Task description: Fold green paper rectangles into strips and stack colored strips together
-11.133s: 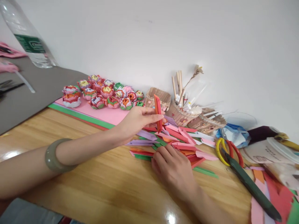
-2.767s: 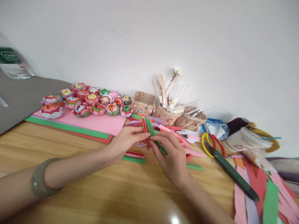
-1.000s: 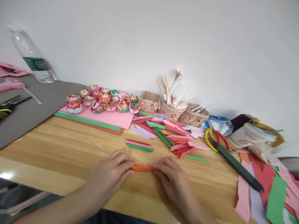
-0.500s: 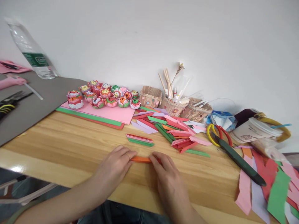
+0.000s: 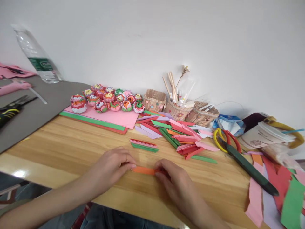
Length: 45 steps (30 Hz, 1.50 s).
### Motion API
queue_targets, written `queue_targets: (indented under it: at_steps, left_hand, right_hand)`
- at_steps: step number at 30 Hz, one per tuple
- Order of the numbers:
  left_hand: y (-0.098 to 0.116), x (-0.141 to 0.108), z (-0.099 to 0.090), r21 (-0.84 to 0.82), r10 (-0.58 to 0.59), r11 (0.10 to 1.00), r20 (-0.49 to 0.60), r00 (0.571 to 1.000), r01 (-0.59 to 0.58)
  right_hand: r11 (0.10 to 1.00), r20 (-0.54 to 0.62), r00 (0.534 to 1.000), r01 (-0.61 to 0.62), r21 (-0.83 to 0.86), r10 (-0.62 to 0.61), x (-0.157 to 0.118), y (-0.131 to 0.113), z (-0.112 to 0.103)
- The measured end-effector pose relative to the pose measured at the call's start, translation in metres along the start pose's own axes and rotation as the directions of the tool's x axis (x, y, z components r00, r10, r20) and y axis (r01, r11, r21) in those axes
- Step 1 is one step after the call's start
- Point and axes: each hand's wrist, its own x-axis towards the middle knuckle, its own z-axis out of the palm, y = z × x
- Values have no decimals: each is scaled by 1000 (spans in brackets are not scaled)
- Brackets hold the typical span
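An orange paper strip [image 5: 143, 170] is stretched between my two hands, just above the wooden table near its front edge. My left hand [image 5: 119, 163] pinches its left end between thumb and fingers, and a ring shows on one finger. The right end sits in the closed fingers of my right hand [image 5: 172, 176], which hide that end. Just beyond the strip lies a small stack of folded paper strips [image 5: 144, 145] in red, pink and green. A larger heap of folded strips [image 5: 181, 133] is spread out behind my right hand.
Several paper flowers [image 5: 108, 98] stand on coloured sheets [image 5: 130, 119] at the back. Small wooden baskets [image 5: 154, 101] line the wall. At right lie scissors [image 5: 226, 140], a dark green knife [image 5: 250, 167], a cup [image 5: 264, 136] and cut paper. A bottle [image 5: 39, 60] and pliers [image 5: 11, 109] are left.
Both hands have come slightly nearer the table's front edge with the orange strip. More of the strip's broad face shows now, and my left fingers have shifted to its end. The camera has turned slightly.
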Motion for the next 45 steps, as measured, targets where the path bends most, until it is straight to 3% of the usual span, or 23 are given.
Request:
queue_targets:
  at_steps: [3,11,16,19,23,29,45]
  left_hand:
    - [-3,5,-2,-14,-55,998,52,997,55]
    - [-9,13,4,93,41,995,-7,999,-41]
    - [-27,29,-10,134,105,987,-86,991,-93]
    - [-35,42,-15,160,133,979,-47,990,-124]
    - [-36,52,-14,212,142,967,19,990,-143]
    - [-39,58,-9,240,160,956,66,985,-172]
    - [-54,76,-10,118,236,964,51,970,-240]
  right_hand:
    - [999,29,998,-49,16,49,3,0,-2]
    - [971,-93,987,109,-213,-131,6,5,12]
    - [970,-112,975,168,-176,-189,11,4,-4]
    - [964,-163,959,205,-171,-233,22,7,-18]
    - [925,-48,966,228,-303,-253,46,13,-26]
    - [882,78,965,261,-392,-251,68,20,-18]
    - [817,-4,951,263,-513,-309,80,30,-5]
